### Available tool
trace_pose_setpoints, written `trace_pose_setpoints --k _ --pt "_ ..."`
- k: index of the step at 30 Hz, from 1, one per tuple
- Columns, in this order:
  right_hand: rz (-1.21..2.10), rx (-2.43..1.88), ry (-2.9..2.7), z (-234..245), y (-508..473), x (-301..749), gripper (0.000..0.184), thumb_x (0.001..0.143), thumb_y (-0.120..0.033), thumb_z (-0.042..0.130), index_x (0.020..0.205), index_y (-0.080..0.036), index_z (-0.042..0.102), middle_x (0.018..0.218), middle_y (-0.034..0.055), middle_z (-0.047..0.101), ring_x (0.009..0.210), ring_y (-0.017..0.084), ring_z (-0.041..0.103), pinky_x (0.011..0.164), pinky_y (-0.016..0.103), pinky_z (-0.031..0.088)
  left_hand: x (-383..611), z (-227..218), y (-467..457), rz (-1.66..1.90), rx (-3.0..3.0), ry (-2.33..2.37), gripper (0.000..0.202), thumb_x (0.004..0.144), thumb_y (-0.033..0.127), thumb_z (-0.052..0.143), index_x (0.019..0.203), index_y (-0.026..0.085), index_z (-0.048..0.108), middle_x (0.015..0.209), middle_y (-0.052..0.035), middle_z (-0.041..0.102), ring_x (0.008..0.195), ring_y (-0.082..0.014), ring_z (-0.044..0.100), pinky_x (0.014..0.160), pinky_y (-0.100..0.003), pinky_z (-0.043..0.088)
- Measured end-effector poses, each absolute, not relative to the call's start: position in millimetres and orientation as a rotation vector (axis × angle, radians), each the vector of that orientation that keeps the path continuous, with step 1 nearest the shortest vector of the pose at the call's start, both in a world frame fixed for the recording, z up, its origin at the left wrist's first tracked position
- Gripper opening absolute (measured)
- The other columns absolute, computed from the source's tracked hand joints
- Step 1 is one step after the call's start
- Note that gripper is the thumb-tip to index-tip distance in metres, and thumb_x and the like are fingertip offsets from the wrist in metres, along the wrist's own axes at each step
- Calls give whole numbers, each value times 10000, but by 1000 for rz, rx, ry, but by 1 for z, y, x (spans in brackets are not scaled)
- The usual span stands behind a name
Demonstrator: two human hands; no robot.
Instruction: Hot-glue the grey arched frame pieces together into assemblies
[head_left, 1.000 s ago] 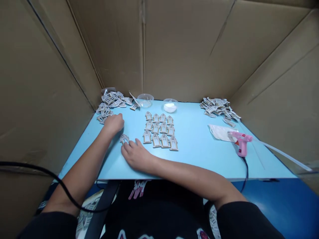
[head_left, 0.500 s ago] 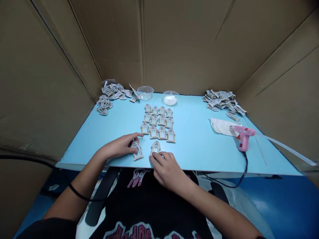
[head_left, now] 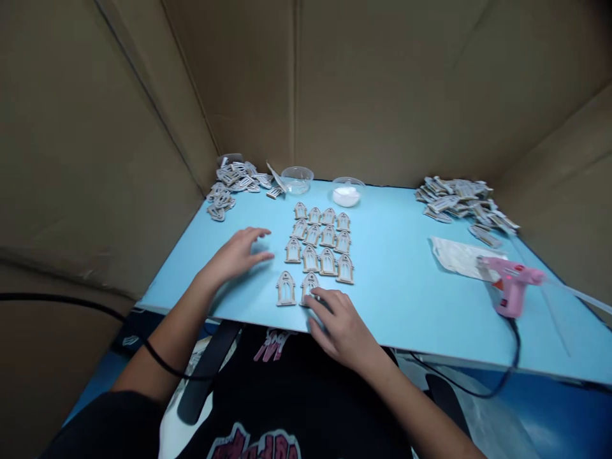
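Observation:
Small arched window-frame pieces [head_left: 327, 261] stand out in rows on the light blue table, white with tan edges. Nearest the front edge lie two more, a left arched piece [head_left: 285, 290] and a right arched piece [head_left: 309, 283]. My left hand [head_left: 236, 255] hovers to the left of the rows, thumb and fingers apart, holding nothing. My right hand [head_left: 342, 325] is at the right front piece, its fingertips over that piece's lower right part. Its fingers are spread rather than closed; whether they touch the piece is hard to tell.
At the back left is a pile of arched pieces [head_left: 239, 177], with another pile [head_left: 459, 199] at the back right. A clear bowl [head_left: 297, 181] and a bowl of white stuff [head_left: 347, 193] stand behind the rows. A pink glue gun [head_left: 512, 284] rests by a white packet [head_left: 461, 257].
My left hand has let go of the left front piece and moved up and away from it. That piece now lies straighter beside the right one. The view has turned left.

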State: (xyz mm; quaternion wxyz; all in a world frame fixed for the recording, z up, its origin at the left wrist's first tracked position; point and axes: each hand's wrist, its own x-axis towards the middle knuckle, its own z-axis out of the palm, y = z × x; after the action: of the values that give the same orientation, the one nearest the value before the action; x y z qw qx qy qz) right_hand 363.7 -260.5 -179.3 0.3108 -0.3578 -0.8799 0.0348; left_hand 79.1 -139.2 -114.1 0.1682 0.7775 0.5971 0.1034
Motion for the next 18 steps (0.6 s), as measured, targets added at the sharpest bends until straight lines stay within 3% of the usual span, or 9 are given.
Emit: trace_pose_setpoints --k 3,6,8,13,18 --pt "106 -909 -2228 -180 -261 364 302 1013 -164 553 1313 -143 586 1239 186 663 1116 287 615 906 456 569 43 -104 -101 340 2051 2126 623 969 433 608 1511 153 479 1564 -186 467 1481 -386 404 1269 -501 321" --pt "102 -910 -2201 -180 -262 363 262 1006 -163 574 1265 -154 607 1232 181 664 1108 289 630 893 458 590 15 -106 -69 305 1845 2391 709 949 424 628 1556 119 425 1612 -270 375 1471 -486 400 1197 -590 388" --pt "90 -923 -2199 -181 -263 362 249 1009 -173 573 1255 -158 612 1234 182 667 1112 295 636 884 464 599 6 -111 -55 268 1790 2442 748 925 454 679 1559 141 435 1583 -282 415 1427 -507 453 1131 -622 448" --pt "43 -902 -2169 -183 -263 361 247 1000 -141 576 1245 -145 611 1197 183 678 1077 294 652 859 463 611 2 -121 -45 306 1881 2438 479 1012 428 635 1417 183 567 1421 -127 604 1305 -288 603 1123 -544 512" --pt "23 -892 -2074 -183 -264 362 261 984 -106 580 1234 -172 609 1154 162 678 1035 280 663 834 458 620 6 -110 -54 385 1925 2409 420 1019 454 630 1322 163 625 1302 -103 670 1177 -235 667 1053 -485 562"
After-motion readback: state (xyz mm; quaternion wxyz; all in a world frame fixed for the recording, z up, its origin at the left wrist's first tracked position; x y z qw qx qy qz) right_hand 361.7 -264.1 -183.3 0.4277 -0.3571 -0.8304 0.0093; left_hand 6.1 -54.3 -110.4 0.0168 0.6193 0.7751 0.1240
